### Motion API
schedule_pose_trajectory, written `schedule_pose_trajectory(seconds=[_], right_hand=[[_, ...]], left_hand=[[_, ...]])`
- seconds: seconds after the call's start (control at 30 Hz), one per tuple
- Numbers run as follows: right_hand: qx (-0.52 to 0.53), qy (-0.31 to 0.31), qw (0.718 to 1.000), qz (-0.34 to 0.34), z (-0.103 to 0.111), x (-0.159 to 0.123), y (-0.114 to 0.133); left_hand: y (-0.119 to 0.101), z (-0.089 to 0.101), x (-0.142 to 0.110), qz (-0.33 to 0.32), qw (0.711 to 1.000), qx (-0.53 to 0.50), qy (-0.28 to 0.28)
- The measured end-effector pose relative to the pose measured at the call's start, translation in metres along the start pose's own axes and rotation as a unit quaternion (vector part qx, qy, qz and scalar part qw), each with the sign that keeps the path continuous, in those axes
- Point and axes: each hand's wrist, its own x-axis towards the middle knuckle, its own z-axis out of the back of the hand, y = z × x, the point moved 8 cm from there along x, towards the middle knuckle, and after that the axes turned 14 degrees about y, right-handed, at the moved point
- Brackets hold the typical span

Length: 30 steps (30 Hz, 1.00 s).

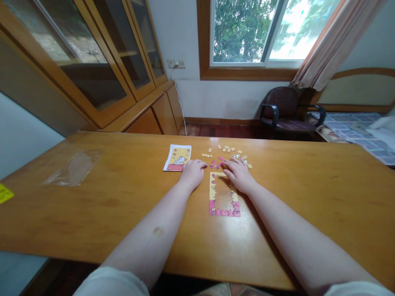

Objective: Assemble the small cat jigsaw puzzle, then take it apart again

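A rectangular jigsaw border [212,193], yellow above and pink below, lies joined on the wooden table, with bare tabletop inside it. My right hand [239,174] is spread over its upper right corner, fingers reaching into loose puzzle pieces and partly hiding them. Pink puzzle pieces [216,164] lie between my two hands, above the border. My left hand [193,172] rests left of them, fingers loosely extended, beside the lower right corner of the picture sheet [177,158], which shows a white cartoon character on yellow and pink. Neither hand visibly lifts a piece.
Yellow loose pieces [228,149] are scattered farther back on the table [123,205]. A clear plastic bag [75,167] lies at the left, near a yellow label [5,193] at the edge. Beyond the table stand a cabinet [148,90], an armchair [282,102] and a bed [354,127].
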Motion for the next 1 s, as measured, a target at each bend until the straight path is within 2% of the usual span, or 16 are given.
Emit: schedule_pose_trajectory(seconds=[0.23, 0.43, 0.6, 0.77, 0.9, 1.0], right_hand=[[0.029, -0.02, 0.999, -0.011, 0.0, 0.0, -0.006], [0.046, -0.037, 0.998, -0.011, 0.004, -0.002, -0.008], [0.051, -0.042, 0.998, -0.009, 0.003, -0.003, -0.009], [0.048, -0.057, 0.997, -0.006, 0.004, -0.004, -0.011], [0.038, -0.075, 0.996, 0.028, 0.014, -0.009, -0.003], [0.012, -0.043, 0.996, 0.081, 0.016, -0.014, 0.014]], left_hand=[[0.007, 0.017, -0.007, 0.03, 0.996, -0.018, -0.087], [0.009, 0.011, -0.007, 0.058, 0.997, 0.011, -0.053], [0.011, 0.006, -0.004, 0.055, 0.998, 0.005, -0.027], [0.011, 0.013, -0.008, 0.047, 0.996, -0.007, -0.072], [0.012, 0.012, -0.008, 0.06, 0.996, 0.005, -0.07], [0.012, 0.008, -0.006, 0.066, 0.996, 0.015, -0.052]])
